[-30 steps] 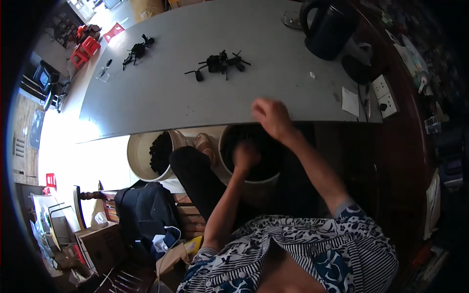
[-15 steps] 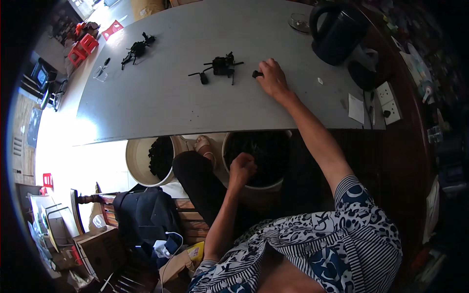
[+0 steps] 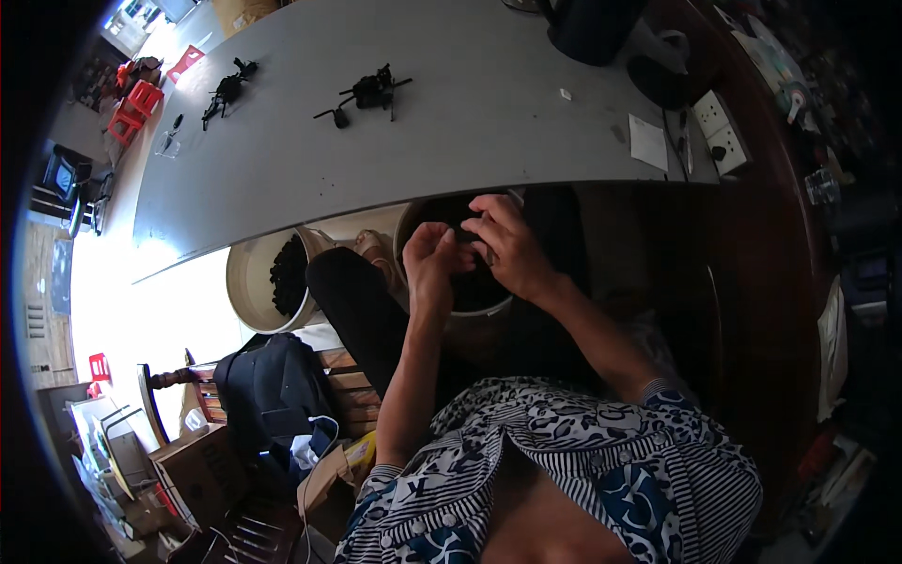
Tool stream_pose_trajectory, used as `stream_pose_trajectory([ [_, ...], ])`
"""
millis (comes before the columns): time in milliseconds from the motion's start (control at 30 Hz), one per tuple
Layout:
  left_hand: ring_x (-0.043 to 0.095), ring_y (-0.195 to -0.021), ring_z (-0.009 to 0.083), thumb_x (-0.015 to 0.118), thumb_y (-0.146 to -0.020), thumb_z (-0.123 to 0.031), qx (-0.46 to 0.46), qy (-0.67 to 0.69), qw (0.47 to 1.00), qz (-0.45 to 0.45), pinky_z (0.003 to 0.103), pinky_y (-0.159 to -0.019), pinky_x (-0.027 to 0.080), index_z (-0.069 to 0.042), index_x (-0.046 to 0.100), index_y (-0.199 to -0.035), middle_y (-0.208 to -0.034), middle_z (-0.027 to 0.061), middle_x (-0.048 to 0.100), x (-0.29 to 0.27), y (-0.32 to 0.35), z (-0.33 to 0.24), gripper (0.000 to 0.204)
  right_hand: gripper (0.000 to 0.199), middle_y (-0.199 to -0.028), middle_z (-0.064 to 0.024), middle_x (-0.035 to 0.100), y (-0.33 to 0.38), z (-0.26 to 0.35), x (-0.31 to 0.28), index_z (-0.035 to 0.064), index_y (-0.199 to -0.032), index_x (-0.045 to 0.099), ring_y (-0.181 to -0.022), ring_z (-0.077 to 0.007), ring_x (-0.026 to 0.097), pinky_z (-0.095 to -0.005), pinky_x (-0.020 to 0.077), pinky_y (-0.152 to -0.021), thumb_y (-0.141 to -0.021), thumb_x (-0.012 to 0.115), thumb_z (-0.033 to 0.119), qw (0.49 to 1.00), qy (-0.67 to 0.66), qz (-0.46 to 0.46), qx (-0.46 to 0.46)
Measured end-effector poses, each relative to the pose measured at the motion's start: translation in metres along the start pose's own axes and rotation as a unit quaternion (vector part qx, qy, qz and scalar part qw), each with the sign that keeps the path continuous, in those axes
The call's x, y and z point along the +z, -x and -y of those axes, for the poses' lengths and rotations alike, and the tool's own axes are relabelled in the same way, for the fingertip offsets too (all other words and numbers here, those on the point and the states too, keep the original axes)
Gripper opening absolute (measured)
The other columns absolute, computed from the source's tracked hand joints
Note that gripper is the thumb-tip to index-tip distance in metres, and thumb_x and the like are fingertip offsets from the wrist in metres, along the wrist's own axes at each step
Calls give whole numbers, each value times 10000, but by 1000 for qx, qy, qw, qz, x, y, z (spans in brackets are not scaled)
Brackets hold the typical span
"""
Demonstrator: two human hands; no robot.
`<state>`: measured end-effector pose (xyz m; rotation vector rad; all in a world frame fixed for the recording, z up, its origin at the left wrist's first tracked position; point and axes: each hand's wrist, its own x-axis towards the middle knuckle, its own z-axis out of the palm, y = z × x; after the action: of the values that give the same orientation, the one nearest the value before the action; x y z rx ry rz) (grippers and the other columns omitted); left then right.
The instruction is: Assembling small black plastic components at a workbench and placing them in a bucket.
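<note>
Head view shows both hands together over a bucket (image 3: 425,218) of dark parts. Left hand (image 3: 430,258) and right hand (image 3: 507,246) pinch one small black piece (image 3: 467,246) between their fingertips.

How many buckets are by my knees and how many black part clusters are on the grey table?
Round buckets: 2 (cream bucket, bucket under both hands)
Black part clusters on the grey table: 2 ()
Total: 4
</note>
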<state>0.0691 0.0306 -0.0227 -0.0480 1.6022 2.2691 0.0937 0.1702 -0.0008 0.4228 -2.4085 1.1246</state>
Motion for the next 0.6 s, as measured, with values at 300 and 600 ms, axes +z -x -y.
stream_pose_trajectory([
  [300, 578, -587, 118, 540, -847, -51, 51, 33, 998, 7, 226, -542, 503, -18, 535, -935, -726, 81, 599, 2, 22, -13, 94, 108, -745, -2, 524, 25, 0, -28, 30, -922, 589, -500, -8, 413, -149, 308, -403, -868, 540, 110, 925, -283, -148, 206],
  [600, 589, -602, 119, 522, -803, 42, 70, -76, 991, 83, 239, -547, 510, 35, 551, -923, -701, 65, 573, 26, 35, -26, 125, 176, -679, 24, 516, 29, -7, -30, 64, -844, 529, -442, -4, 382, -157, 287, -371, -811, 651, 188, 786, -550, 79, 271],
])
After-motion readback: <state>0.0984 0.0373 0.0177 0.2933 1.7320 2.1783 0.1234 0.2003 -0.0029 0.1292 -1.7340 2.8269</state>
